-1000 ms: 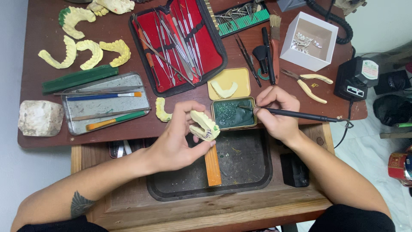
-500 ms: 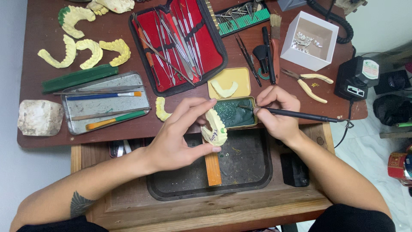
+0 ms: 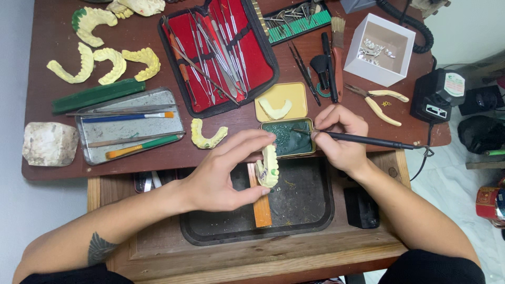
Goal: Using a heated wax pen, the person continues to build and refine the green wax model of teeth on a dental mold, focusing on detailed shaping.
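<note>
The left hand [image 3: 221, 173] pinches a pale yellow dental cast [image 3: 269, 166] between thumb and fingertips, holding it on edge above the dark tray [image 3: 305, 215], just beside the small tin of green wax [image 3: 288, 139]. The cast is arch-shaped, with moulded teeth along its rim and small dark marks on its side. The right hand [image 3: 341, 138] has its fingers closed around a slim black tool [image 3: 363, 140], whose tip reaches over the green wax.
</note>
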